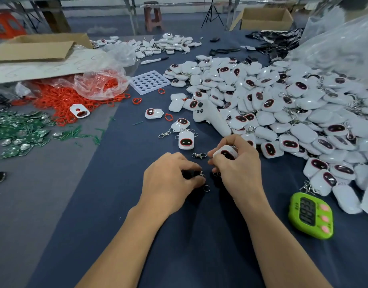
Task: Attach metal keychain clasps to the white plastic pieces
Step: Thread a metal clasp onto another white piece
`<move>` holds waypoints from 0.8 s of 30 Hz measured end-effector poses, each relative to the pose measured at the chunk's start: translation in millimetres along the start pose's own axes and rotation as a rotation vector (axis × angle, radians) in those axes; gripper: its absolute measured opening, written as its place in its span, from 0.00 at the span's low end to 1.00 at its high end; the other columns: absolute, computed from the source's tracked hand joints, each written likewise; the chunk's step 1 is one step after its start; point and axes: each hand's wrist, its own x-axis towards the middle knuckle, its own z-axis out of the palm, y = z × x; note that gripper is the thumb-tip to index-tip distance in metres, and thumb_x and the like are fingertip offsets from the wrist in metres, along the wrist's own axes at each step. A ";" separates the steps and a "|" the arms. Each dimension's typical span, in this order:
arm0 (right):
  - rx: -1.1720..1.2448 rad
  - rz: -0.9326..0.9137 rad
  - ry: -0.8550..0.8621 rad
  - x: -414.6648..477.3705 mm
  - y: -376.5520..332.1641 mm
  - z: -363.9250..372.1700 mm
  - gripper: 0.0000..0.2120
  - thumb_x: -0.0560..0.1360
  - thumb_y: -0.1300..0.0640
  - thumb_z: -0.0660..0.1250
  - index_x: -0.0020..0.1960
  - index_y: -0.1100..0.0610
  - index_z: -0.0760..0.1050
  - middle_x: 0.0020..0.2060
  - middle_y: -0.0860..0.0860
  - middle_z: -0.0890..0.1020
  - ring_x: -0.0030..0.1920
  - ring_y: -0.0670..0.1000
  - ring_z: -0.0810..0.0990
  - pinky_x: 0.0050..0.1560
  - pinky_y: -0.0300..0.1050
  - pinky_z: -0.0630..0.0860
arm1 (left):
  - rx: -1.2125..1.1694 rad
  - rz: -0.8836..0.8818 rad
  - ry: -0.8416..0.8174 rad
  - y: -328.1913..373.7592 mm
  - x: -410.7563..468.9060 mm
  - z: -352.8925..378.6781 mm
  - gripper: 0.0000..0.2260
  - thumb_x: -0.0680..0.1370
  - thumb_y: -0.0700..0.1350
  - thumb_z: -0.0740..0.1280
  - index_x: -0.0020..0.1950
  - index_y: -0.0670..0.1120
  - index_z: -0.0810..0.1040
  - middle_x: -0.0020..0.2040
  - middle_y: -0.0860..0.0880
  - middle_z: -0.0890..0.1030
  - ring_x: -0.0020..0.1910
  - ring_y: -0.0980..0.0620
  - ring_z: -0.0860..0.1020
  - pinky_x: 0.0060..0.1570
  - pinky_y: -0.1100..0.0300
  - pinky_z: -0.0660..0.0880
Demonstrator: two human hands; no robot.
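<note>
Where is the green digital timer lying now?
Head view, lower right: the green timer lies on the blue cloth, right of the right forearm, just below the heap of white plastic pieces.

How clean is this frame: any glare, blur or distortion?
Head view: edges bow from the wide lens; glare spots on the white pile; upper-right bag smeared; dark shadows under left hand and right hand; held piece clear, clasp barely resolved.
</note>
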 end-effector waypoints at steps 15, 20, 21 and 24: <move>-0.262 -0.200 -0.204 -11.4 -6.8 5.6 0.05 0.70 0.54 0.79 0.42 0.44 0.86 0.37 0.36 0.85 0.41 0.41 0.84 0.41 0.30 0.77 | -0.550 -0.115 0.145 -8.7 -1.0 -6.8 0.08 0.77 0.48 0.73 0.41 0.59 0.85 0.35 0.49 0.80 0.32 0.58 0.73 0.33 0.68 0.69; -0.238 -0.162 -0.220 -11.1 -7.1 5.2 0.05 0.71 0.56 0.78 0.41 0.46 0.86 0.37 0.37 0.86 0.41 0.41 0.84 0.40 0.30 0.77 | -0.614 -0.118 0.106 -9.3 -0.9 -8.0 0.08 0.78 0.46 0.73 0.41 0.58 0.86 0.37 0.46 0.82 0.38 0.48 0.77 0.37 0.64 0.72; -0.220 -0.152 -0.223 -10.6 -7.2 4.6 0.05 0.71 0.56 0.78 0.41 0.46 0.86 0.37 0.38 0.86 0.40 0.42 0.84 0.40 0.31 0.77 | -0.625 -0.113 0.100 -9.1 -0.6 -8.5 0.09 0.78 0.45 0.73 0.41 0.57 0.86 0.37 0.45 0.81 0.38 0.47 0.77 0.37 0.64 0.72; -0.147 -0.123 -0.218 -10.0 -8.0 3.8 0.05 0.70 0.56 0.78 0.40 0.46 0.86 0.36 0.42 0.86 0.38 0.44 0.84 0.38 0.35 0.79 | -0.649 -0.096 0.078 -8.8 -0.5 -9.8 0.09 0.78 0.44 0.72 0.40 0.56 0.86 0.38 0.44 0.81 0.40 0.46 0.78 0.39 0.62 0.72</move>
